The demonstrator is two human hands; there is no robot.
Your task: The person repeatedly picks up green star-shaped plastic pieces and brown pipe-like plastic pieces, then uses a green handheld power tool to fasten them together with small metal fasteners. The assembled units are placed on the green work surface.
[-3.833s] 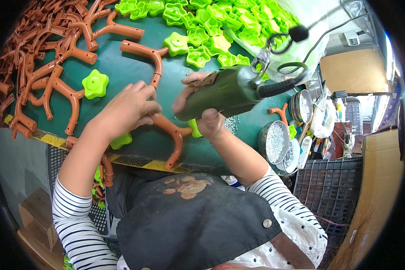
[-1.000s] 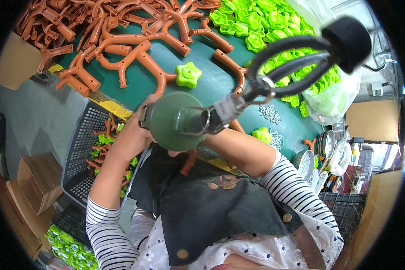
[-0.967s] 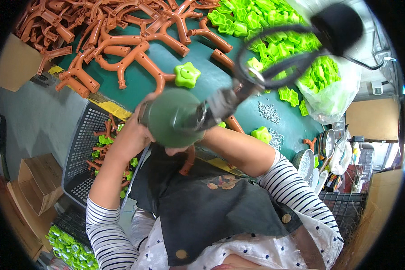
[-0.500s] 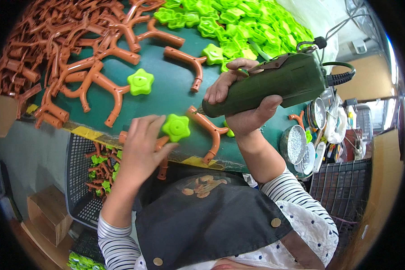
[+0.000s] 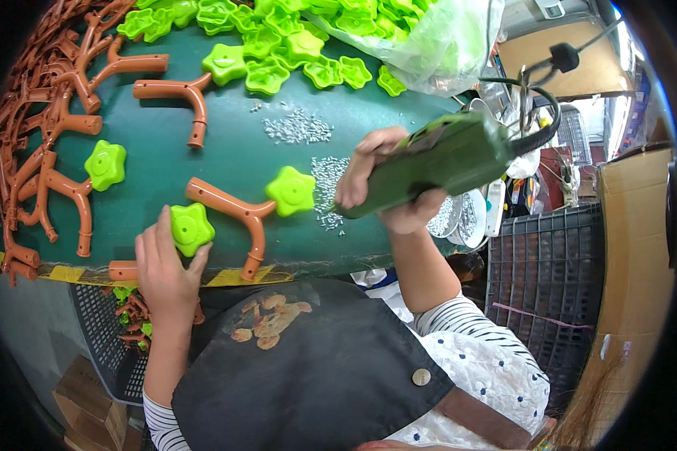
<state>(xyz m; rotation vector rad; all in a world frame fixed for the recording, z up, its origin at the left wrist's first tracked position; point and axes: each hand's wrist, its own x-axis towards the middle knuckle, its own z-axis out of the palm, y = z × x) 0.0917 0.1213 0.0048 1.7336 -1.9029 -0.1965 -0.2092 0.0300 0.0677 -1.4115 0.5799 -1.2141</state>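
Note:
My right hand (image 5: 367, 173) is wrapped round a dark green electric screwdriver (image 5: 440, 161), its nose pointing left and its tip at the edge of a heap of small silver screws (image 5: 328, 184). My left hand (image 5: 165, 278) grips a brown forked plastic branch, whose cut end (image 5: 123, 270) sticks out left of the fingers. On that branch sits a bright green star-shaped plastic piece (image 5: 192, 229), between my thumb and fingertips. Between the hands lies another brown forked branch (image 5: 237, 207) with a green star piece (image 5: 291, 191) at its right tip.
Many brown branches (image 5: 49, 113) pile up at the left. Green star pieces (image 5: 278, 41) heap at the back, beside a clear plastic bag (image 5: 451, 52). A second screw patch (image 5: 299, 128) lies mid-table. Below the edge stands a grey basket (image 5: 101, 338); a dark crate (image 5: 545, 278) is right.
The view has swung to the right. The screwdriver tip has moved from near the middle branch's end to the screw heap. My left hand still holds its branch and star piece.

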